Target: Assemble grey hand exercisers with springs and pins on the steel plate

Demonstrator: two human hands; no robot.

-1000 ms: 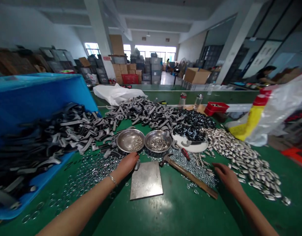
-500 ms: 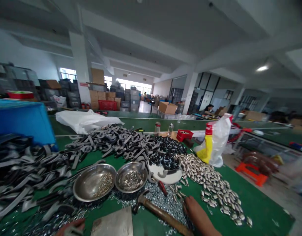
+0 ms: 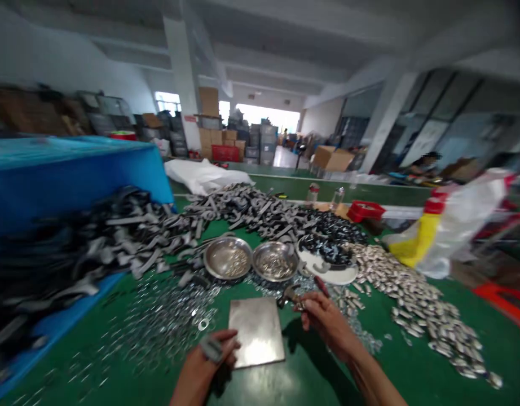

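Observation:
My left hand [image 3: 203,361] is closed around a grey metal part [image 3: 211,348], its fingertips by the left edge of a flat square metal plate [image 3: 256,332]. My right hand [image 3: 327,321] is right of the plate, raised over the bench. Its thumb and fingers pinch a small shiny metal piece [image 3: 301,306], too blurred to name exactly. Just behind those fingertips is a hammer [image 3: 289,293], its handle mostly covered by the hand. A red-handled tool [image 3: 321,286] lies beyond my right hand. Loose metal washers [image 3: 171,321] are spread left of the plate.
Behind the plate stand two steel bowls [image 3: 209,265] [image 3: 260,273] of small parts and a white dish [image 3: 342,276] with dark screws. Silvery cylinders [image 3: 429,310] lie right; grey metal parts [image 3: 260,208] are heaped behind. A blue bin [image 3: 150,169] stands left, a plastic sack [image 3: 458,220] right.
The view has turned left and down. My left hand has come up beside the plate with the grey part. My right hand has lifted from among the small parts, pinching a shiny piece.

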